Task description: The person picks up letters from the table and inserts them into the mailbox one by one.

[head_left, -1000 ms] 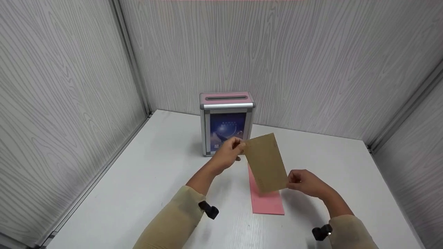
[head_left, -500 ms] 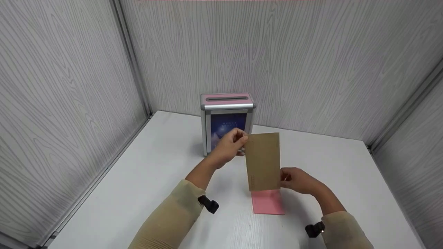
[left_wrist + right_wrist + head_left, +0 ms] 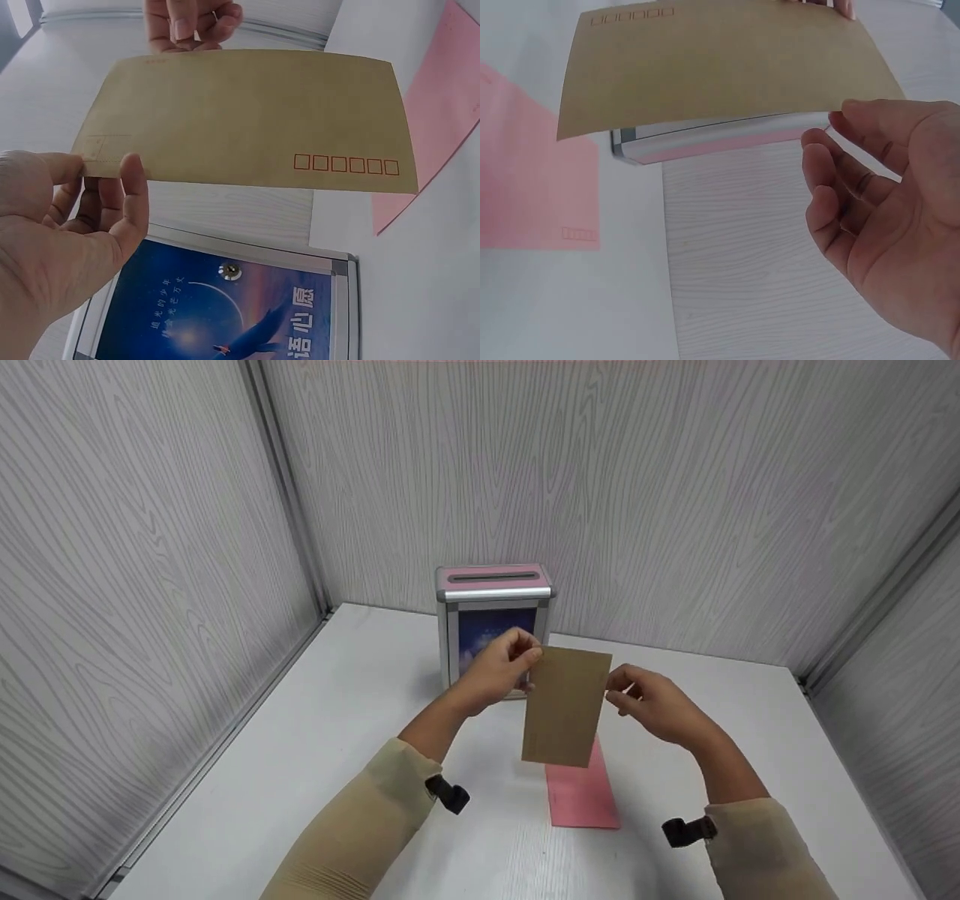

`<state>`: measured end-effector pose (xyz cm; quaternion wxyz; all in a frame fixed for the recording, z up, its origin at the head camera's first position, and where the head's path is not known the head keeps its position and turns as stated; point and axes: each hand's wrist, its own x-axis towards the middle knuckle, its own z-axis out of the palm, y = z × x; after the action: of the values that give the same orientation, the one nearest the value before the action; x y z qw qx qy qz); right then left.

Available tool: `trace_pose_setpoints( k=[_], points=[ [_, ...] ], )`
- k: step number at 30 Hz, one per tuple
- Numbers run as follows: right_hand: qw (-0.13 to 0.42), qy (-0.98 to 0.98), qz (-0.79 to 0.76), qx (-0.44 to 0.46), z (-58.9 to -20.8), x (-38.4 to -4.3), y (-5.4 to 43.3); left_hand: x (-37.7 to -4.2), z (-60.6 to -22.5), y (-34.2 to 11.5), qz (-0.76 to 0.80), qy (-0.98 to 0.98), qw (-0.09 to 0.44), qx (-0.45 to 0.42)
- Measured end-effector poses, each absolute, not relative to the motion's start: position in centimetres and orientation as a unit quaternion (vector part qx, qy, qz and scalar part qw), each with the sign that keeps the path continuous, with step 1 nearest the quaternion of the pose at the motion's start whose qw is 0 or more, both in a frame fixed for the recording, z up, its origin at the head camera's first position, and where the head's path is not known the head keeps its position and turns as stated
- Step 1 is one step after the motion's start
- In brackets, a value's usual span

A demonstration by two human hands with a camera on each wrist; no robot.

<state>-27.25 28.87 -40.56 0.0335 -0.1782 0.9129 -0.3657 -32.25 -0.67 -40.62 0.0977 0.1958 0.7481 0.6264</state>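
Note:
A brown kraft envelope hangs above the table in the head view, its long side nearly upright. My left hand pinches its upper left corner between thumb and fingers. At the upper right edge, my right hand pinches the paper lightly with thumb and index finger, the other fingers loosely curled. Red postcode squares line one end of the envelope in the left wrist view. Below it lies a pink envelope on the table, partly covered in the head view.
Behind my left hand stands an upright metal-framed box with a pink top, a long slot and a blue picture on its locked front door. Wood-grain panels enclose the white table at the back and sides.
The brown envelope has turned from a tilt one way, through upright, to a slight tilt the other way. My right hand has moved up from its lower right corner to near the upper right.

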Motion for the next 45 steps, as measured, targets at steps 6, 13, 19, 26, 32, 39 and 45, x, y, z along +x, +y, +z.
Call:
trace_pose_setpoints(
  k=[6, 13, 19, 26, 32, 39, 45],
  points=[
    [0.015, 0.894, -0.414, -0.173, -40.1, -27.4, 28.2, -32.1, -40.2, -0.6, 0.626, 0.745, 0.1, 0.205],
    [0.025, 0.86, -0.477, -0.179, -40.9, -28.3, 27.7, -32.3, -40.0, -1.0, 0.628, 0.744, 0.112, 0.199],
    [0.03, 0.846, -0.496, -0.193, -41.3, -28.9, 27.3, -32.4, -40.4, -1.8, 0.599, 0.764, 0.122, 0.205],
    [0.013, 0.845, -0.497, -0.197, -41.0, -29.4, 26.3, -32.4, -40.3, -3.0, 0.61, 0.751, 0.131, 0.218],
    [-0.018, 0.852, -0.485, -0.197, -40.1, -29.8, 25.3, -32.2, -39.6, -3.7, 0.616, 0.75, 0.098, 0.221],
    [-0.038, 0.853, -0.48, -0.201, -38.5, -29.9, 24.2, -31.5, -38.8, -4.1, 0.602, 0.763, 0.024, 0.232],
    [-0.031, 0.846, -0.486, -0.217, -37.5, -29.9, 23.6, -31.4, -38.4, -4.1, 0.605, 0.761, -0.01, 0.233]
  ],
)
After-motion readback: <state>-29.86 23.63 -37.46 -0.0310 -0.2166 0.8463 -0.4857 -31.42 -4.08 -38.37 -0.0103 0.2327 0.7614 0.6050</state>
